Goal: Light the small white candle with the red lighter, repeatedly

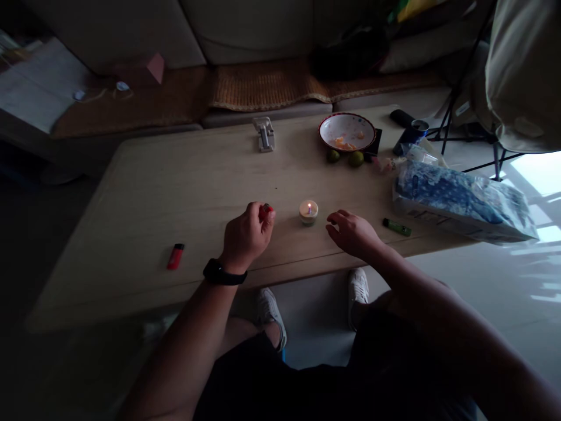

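Note:
A small candle (308,213) burns with a lit flame in a little glass cup on the table. To its left, my left hand (249,231) is closed around a red lighter (266,209), whose metal top shows above the fist. My right hand (353,232) rests just right of the candle, fingers loosely bent and a little apart, with nothing seen in them. Another red lighter (176,256) lies on the table farther left. Beyond my right hand is a green lighter (397,227).
On the wooden table (175,175) stand a grey folding stand (264,134) and a patterned plate (346,126) with orange peel. Two green fruits (356,158) lie before it. A can (412,133) and a blue plastic-wrapped pack (460,196) are at right. A sofa (254,44) lines the back.

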Motion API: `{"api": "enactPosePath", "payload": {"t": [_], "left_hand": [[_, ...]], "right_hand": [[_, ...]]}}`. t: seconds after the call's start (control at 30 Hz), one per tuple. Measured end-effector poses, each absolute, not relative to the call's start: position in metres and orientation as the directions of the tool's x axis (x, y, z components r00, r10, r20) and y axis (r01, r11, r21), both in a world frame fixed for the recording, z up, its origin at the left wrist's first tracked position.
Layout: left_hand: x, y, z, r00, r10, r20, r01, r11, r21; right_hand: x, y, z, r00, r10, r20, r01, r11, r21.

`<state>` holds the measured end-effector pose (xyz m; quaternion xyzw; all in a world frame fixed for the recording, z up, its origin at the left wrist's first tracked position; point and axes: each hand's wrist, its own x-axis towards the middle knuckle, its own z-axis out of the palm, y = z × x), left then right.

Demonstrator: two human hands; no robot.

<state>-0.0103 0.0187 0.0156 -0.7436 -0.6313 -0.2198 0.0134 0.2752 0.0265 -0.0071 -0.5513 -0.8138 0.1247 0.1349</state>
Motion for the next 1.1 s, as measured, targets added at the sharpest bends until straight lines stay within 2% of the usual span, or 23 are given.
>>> {"api": "enactPosePath", "payload": {"t": [0.13, 0.3, 0.37, 0.6, 1.1], "left_hand": [[-0.022, 0.016, 0.01, 0.111, 0.958, 0.264, 0.953, -0.178, 0.246], [-0.034, 0.015, -0.009, 0.141, 0.99, -0.004, 0.968, -0.138, 0.208], [-0.035, 0.014, -0.015, 0.151, 0.987, -0.062, 0.969, -0.136, 0.205], [-0.029, 0.009, -0.016, 0.193, 0.975, -0.113, 0.967, -0.17, 0.193], [-0.025, 0.009, -0.02, 0.242, 0.965, -0.105, 0.947, -0.211, 0.241]], "right_hand": [[0.271, 0.025, -0.009, -0.396, 0.918, 0.025, 0.873, 0.385, -0.299], [0.263, 0.021, -0.009, -0.479, 0.838, -0.261, 0.877, 0.439, -0.197], [0.26, 0.019, -0.007, -0.493, 0.809, -0.32, 0.87, 0.454, -0.192], [0.255, 0.014, -0.003, -0.493, 0.798, -0.346, 0.87, 0.456, -0.186], [0.256, 0.014, -0.012, -0.506, 0.8, -0.323, 0.862, 0.457, -0.218]]}}
